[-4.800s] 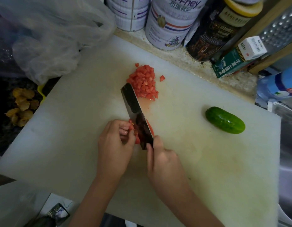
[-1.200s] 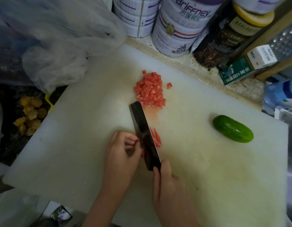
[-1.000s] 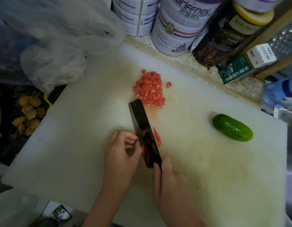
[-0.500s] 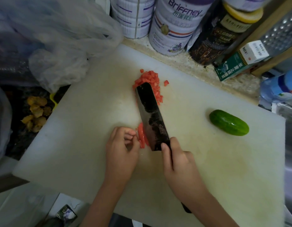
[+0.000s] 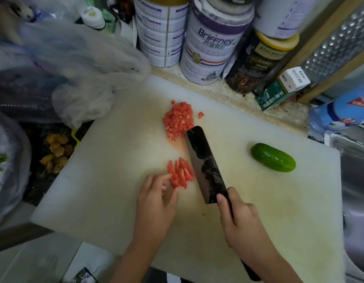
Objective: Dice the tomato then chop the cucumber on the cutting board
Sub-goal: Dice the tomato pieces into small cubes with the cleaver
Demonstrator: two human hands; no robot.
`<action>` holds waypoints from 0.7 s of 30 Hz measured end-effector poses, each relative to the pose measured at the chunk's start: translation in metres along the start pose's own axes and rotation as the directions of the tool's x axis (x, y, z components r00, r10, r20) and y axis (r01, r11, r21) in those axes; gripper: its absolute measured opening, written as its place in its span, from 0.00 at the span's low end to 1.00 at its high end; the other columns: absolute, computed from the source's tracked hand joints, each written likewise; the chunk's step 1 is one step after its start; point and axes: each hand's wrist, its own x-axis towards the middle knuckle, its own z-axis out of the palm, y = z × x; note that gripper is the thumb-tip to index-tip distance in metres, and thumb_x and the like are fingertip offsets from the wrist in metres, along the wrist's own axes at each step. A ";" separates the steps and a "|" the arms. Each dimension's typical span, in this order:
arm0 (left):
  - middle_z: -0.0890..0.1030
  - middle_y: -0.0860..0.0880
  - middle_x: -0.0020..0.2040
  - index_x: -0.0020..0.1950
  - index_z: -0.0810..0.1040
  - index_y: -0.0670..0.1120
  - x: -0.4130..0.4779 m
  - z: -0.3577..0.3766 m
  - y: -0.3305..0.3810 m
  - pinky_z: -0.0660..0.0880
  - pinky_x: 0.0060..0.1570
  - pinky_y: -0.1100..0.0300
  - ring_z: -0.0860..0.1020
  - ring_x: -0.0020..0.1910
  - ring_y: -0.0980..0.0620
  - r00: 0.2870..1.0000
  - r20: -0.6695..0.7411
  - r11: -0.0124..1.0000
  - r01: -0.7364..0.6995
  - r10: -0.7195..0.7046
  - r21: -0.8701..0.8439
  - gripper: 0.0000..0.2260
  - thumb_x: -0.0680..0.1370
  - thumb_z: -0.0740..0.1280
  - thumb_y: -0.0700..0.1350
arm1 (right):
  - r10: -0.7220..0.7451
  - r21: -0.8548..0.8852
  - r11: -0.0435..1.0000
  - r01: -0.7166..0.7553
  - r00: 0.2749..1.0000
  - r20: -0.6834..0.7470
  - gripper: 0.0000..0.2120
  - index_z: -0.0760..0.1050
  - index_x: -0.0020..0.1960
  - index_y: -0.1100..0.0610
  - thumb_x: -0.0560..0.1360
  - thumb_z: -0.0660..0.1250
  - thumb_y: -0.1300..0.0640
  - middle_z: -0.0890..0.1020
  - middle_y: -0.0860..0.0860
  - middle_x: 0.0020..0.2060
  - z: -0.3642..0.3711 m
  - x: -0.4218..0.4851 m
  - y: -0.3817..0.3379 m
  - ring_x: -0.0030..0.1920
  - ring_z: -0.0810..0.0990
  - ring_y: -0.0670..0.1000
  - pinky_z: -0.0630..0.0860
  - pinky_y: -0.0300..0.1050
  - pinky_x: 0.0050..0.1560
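Two hands work over the white cutting board. On the right hand the fingers wrap the handle of the knife, whose dark blade slants across the board's middle, tip touching the diced tomato pile toward the board's far edge. On the left hand the fingers, loosely bent and close together, touch the tomato strips at the board's centre, just beside the blade. One whole cucumber lies on the board's right part.

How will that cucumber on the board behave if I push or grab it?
The cucumber is rounded and lies free on the flat cutting board, so a sideways nudge would probably roll it. Its glossy skin may be slippery. Uncut, it is likely stiff.
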 end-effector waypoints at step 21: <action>0.72 0.54 0.47 0.47 0.77 0.49 0.010 0.004 0.026 0.72 0.45 0.68 0.74 0.40 0.59 0.996 0.049 0.951 0.060 -0.078 0.302 0.05 0.73 0.71 0.44 | -0.154 0.008 0.988 0.154 0.977 0.145 0.05 0.66 0.45 0.52 0.80 0.58 0.54 0.64 0.44 0.20 -0.015 0.028 0.043 0.22 0.69 0.47 0.56 0.35 0.19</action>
